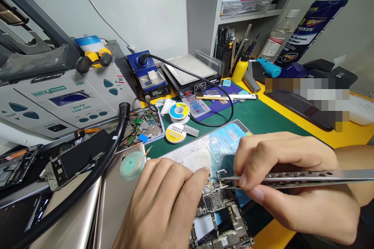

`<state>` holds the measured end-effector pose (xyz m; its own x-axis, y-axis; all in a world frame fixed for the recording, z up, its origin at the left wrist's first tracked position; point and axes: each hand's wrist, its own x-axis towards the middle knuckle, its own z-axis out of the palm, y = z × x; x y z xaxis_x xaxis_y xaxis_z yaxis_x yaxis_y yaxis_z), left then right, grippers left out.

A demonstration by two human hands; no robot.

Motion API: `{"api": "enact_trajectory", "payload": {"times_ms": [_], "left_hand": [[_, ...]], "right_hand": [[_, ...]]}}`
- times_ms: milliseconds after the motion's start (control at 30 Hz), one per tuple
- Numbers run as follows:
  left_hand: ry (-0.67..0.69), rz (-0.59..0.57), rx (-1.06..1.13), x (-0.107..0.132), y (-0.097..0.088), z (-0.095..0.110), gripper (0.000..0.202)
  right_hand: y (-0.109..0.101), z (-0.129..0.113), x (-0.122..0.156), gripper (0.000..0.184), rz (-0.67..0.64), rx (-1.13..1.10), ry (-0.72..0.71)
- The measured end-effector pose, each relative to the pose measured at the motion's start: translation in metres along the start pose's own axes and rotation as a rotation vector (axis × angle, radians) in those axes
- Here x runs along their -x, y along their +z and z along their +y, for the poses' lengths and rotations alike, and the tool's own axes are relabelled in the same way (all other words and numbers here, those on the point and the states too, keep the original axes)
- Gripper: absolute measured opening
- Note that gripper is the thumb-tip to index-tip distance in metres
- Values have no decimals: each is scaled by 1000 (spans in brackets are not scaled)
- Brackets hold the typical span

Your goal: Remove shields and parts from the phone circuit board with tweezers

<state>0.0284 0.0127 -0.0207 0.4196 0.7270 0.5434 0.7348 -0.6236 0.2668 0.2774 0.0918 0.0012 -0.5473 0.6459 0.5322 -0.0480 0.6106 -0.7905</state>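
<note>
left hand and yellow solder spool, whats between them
In the head view, only a strip of green work mat lies between the left hand and the yellow solder spool.

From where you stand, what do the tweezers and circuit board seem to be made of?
The tweezers look like stainless steel: grey, satin metal with a soft sheen along the perforated arms. The circuit board is probably fibreglass laminate, judging by its thin, rigid look, though components and shiny metal shields cover most of it.

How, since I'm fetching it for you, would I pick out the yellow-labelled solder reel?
On the green bench mat, look just beyond the left hand. The reel lies flat, yellow label up, unlike the blue-ringed reel right behind it.
</note>
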Motion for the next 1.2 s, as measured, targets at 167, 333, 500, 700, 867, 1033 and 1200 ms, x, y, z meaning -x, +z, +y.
{"api": "enact_trajectory", "payload": {"times_ms": [167, 333, 500, 700, 867, 1033, 1200], "left_hand": [[14, -6, -5, 2, 0, -1, 40], [5, -29, -22, 1, -1, 1, 42], [13, -38, -21, -1, -2, 2, 43], [17, -36, -28, 0, -2, 0, 44], [32, 4, -39, 1, -1, 0, 51], [-21, 83, -95, -19, 5, 5, 65], [-14, 93, -103, -24, 6, 4, 66]], "right_hand": [[0, 3, 2, 20, -9, -9, -20], [-1, 2, 4, 21, -27, 18, -24], [-1, 3, 6, 22, -28, 7, -28], [-4, 6, 7, 22, -66, 28, -37], [-4, 5, 7, 22, -89, 10, -46], [-5, 5, 9, 20, -95, 14, -59], [-7, 4, 9, 19, -109, 45, -60]]}}
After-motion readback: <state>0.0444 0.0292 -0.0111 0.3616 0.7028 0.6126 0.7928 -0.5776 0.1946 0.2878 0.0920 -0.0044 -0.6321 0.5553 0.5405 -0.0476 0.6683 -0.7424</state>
